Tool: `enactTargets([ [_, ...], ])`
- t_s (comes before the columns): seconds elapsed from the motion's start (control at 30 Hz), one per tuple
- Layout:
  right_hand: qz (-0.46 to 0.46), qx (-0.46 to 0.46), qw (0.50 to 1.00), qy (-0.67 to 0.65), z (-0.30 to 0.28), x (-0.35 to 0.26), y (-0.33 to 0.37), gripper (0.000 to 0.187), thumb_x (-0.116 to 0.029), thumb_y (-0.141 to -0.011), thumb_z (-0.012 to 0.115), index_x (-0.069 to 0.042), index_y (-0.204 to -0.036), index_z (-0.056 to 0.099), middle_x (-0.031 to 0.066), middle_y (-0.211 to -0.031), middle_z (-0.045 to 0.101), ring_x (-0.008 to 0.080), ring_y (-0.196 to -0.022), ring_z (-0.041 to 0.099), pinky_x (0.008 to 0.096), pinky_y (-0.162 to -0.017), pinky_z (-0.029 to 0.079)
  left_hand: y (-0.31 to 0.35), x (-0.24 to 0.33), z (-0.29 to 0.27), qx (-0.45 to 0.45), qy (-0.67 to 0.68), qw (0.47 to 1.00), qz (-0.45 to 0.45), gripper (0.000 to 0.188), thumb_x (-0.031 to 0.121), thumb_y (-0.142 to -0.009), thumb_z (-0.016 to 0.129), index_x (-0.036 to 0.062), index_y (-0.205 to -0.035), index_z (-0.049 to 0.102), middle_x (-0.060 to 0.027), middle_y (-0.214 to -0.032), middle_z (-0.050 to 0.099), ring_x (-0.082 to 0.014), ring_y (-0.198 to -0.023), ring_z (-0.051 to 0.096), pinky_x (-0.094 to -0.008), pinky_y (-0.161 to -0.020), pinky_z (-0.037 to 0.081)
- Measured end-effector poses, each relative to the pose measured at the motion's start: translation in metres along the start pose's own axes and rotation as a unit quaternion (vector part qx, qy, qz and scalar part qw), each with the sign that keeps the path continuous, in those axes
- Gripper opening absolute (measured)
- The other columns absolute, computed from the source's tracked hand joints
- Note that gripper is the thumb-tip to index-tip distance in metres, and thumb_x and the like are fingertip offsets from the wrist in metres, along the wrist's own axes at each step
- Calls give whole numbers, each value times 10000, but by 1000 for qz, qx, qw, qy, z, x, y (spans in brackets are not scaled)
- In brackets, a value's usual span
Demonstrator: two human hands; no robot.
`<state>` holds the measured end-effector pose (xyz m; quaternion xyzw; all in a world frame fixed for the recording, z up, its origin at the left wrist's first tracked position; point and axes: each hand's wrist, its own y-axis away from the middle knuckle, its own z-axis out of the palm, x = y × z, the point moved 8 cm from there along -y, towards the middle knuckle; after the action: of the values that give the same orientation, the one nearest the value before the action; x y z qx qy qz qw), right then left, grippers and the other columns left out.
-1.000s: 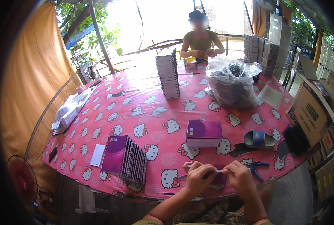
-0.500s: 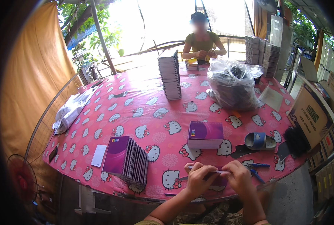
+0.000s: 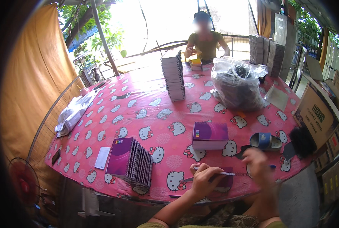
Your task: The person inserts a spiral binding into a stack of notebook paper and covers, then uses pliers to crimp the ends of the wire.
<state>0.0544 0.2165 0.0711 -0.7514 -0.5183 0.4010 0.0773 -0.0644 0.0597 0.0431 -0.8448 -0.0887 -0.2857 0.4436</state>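
My left hand (image 3: 204, 179) is closed on a small purple-covered notebook (image 3: 226, 181) near the table's front edge. Along the notebook's upper edge runs a row of holes, and a thin wire coil (image 3: 243, 174) sticks out past its right end. My right hand (image 3: 257, 162) is raised to the right of that coil, apart from the notebook. Motion smears its fingers, so whether they hold anything is unclear. Partly hidden behind the right hand is a blue-handled tool (image 3: 272, 166). A dark flat strip (image 3: 187, 180) lies beside my left hand.
Spiral notebooks (image 3: 118, 157) are stacked at front left, beside a white ruled pad (image 3: 102, 157). Ahead lies a purple notebook pile (image 3: 210, 136); farther off stand a tall stack (image 3: 173, 78) and a plastic bag (image 3: 238, 85). A blue slipper (image 3: 265, 141) and cartons (image 3: 317, 110) are right. A co-worker (image 3: 204, 41) sits opposite.
My right hand has left the notebook and moved right and upward, exposing the wire coil. My left hand keeps its hold. Across the table, the co-worker's hands have moved apart, one toward the yellow-topped stack.
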Motion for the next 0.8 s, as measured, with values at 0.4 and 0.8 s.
enactTargets([
  [0.4, 140, -111, 960, 216, -54, 199, -2, 477, -210, -599, 802, -6, -980, 602, 184, -899, 638, 353, -888, 621, 421, -800, 485, -1, -1, 9, -5, 47, 999, -1, 298, 177, -653, 820, 119, -906, 674, 21, -833, 678, -175, -789, 568, -335, -843, 369],
  [0.8, 185, -171, 943, -215, 21, 57, 19, 400, -121, -706, 777, -74, -1039, 560, 14, -984, 592, 94, -886, 558, 263, -798, 485, 9, -5, 1, -16, 2, 1000, -12, 456, 184, -620, 823, 134, -1033, 635, 57, -841, 652, -141, -884, 579, -371, -907, 291],
])
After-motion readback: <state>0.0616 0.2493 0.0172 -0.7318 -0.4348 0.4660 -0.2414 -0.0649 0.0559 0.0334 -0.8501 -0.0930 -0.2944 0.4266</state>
